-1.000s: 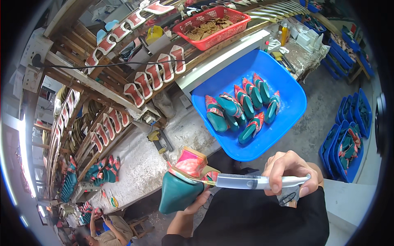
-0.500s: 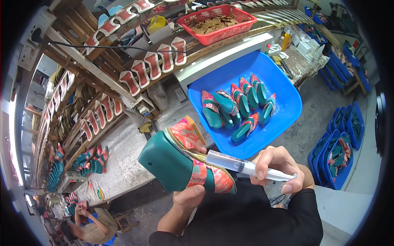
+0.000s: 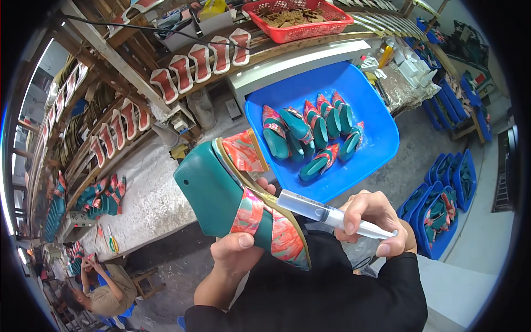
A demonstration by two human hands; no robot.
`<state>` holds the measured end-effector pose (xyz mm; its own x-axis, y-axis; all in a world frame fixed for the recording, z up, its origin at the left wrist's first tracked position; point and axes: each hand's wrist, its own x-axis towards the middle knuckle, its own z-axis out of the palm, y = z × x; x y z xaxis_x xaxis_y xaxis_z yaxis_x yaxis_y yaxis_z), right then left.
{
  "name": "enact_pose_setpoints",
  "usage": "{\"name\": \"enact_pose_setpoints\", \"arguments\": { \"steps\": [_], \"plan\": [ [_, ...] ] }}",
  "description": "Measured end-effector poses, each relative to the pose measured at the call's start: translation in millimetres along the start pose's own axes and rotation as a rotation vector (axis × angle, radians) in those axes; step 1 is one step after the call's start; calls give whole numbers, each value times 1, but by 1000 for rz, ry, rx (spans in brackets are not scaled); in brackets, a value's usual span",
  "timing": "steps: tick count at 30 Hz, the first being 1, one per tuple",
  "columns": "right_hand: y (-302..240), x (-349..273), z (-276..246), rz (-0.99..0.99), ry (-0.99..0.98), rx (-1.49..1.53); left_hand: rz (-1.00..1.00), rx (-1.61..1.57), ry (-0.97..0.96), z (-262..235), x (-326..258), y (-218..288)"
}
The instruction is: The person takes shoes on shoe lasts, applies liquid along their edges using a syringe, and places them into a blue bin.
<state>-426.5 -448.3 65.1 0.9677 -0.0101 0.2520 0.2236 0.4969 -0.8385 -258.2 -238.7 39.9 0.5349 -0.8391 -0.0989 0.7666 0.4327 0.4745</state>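
Note:
My left hand [image 3: 239, 250] grips a teal wedge sandal [image 3: 221, 199] with pink patterned straps, turned sole-side toward me and tilted. My right hand [image 3: 376, 221] holds a clear plastic syringe [image 3: 326, 213] like a pen, its tip resting against the sandal's edge near the strap. Just beyond, a big blue tray [image 3: 381, 138] holds several finished teal sandals [image 3: 310, 135] of the same kind.
A grey workbench [image 3: 149, 205] lies to the left with more sandals and small tools. Racks of red-and-white insoles [image 3: 188, 63] run along the back, beside a red basket [image 3: 304, 19]. Stacked blue trays [image 3: 442, 205] stand at right. Another person [image 3: 105, 288] sits at lower left.
My left hand has lifted the sandal closer and turned it, so more of the teal sole faces me. The syringe has stayed at its edge, and my right hand has shifted slightly.

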Motion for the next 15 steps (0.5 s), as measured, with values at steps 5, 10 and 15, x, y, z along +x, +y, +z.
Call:
{"name": "enact_pose_setpoints", "arguments": {
  "steps": [5,10,15],
  "plan": [
    [0,-5,0,1,-5,-27,7,-11,5,2,4,3],
    [0,-10,-3,-44,-32,-12,27,-25,-4,1,8,4],
    [-4,-10,-6,-49,-53,-26,56,-30,-4,-3,10,1]
  ]
}}
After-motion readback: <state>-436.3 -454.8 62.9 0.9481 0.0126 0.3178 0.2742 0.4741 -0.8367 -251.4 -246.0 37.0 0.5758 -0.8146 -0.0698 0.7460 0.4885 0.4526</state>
